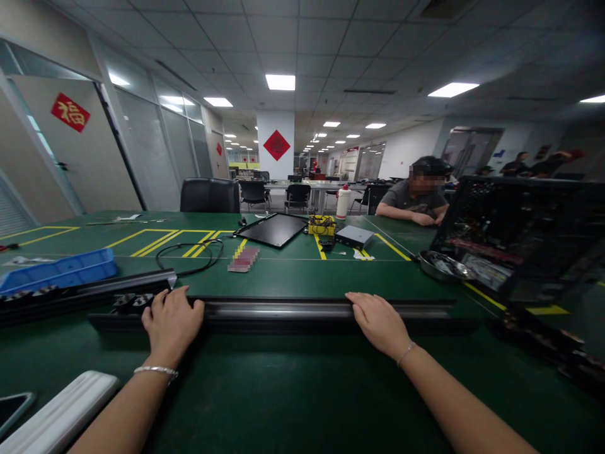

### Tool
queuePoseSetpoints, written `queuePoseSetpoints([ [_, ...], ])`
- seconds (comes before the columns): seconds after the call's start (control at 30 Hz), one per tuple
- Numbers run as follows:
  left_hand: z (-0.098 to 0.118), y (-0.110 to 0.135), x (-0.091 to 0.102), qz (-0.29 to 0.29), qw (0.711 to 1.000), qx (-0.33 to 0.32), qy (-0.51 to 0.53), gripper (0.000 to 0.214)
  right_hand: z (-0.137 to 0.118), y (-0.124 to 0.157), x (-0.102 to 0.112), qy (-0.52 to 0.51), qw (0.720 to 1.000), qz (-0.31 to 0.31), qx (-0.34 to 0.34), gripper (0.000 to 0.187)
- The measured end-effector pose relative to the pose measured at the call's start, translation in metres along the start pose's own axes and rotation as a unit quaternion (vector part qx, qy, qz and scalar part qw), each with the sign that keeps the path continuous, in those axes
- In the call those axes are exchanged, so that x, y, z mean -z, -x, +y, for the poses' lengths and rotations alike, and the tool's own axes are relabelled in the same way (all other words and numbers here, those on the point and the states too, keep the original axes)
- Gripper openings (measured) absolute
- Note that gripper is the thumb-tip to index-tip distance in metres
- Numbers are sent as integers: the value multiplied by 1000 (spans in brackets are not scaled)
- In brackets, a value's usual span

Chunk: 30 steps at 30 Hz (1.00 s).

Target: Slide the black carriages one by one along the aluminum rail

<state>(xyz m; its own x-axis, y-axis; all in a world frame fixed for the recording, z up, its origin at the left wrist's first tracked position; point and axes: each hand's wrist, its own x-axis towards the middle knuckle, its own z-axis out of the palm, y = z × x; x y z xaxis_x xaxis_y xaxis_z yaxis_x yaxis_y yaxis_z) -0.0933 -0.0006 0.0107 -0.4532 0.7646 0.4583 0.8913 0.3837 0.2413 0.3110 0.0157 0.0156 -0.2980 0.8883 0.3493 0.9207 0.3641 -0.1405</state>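
A long black metal rail (283, 310) with a shiny top face lies across the green mat table (302, 359) in front of me. My left hand (172, 321) grips its left part, fingers curled over the top. My right hand (380, 325) lies over its right part, palm down. Small black fittings (130, 302) sit just left of my left hand. A second dark rail (80, 293) with similar fittings angles away to the left.
A blue plastic tray (59, 271), a coiled black cable (189, 255), a black panel (271, 229) and a metal bowl (442, 265) lie ahead. An open computer case (515, 233) stands at right. A white bar (59, 413) and a phone (12, 410) lie near me; a seated person (416, 195) is beyond.
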Motion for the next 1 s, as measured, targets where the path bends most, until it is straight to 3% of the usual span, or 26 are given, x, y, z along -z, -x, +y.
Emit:
queuePoseSetpoints([
  [0.33, 1, 1, 3, -9, 1000, -3, 17, 46, 2, 0, -3, 7, 1000, -1, 2, 45],
  [0.47, 0, 1, 0, 17, 999, 22, 34, 54, 3, 0, -4, 3, 1000, 4, 4, 44],
  [0.77, -6, -4, 2, 15, 997, 60, 43, 58, -2, 0, 2, -6, 1000, -1, -4, 44],
  [0.9, -11, -8, 4, -4, 997, 66, 41, 56, -2, 0, 2, -10, 1000, -7, -9, 44],
  [1.0, -16, -10, 8, -41, 991, 113, 58, 56, -1, 0, 1, -12, 1000, -7, -9, 44],
])
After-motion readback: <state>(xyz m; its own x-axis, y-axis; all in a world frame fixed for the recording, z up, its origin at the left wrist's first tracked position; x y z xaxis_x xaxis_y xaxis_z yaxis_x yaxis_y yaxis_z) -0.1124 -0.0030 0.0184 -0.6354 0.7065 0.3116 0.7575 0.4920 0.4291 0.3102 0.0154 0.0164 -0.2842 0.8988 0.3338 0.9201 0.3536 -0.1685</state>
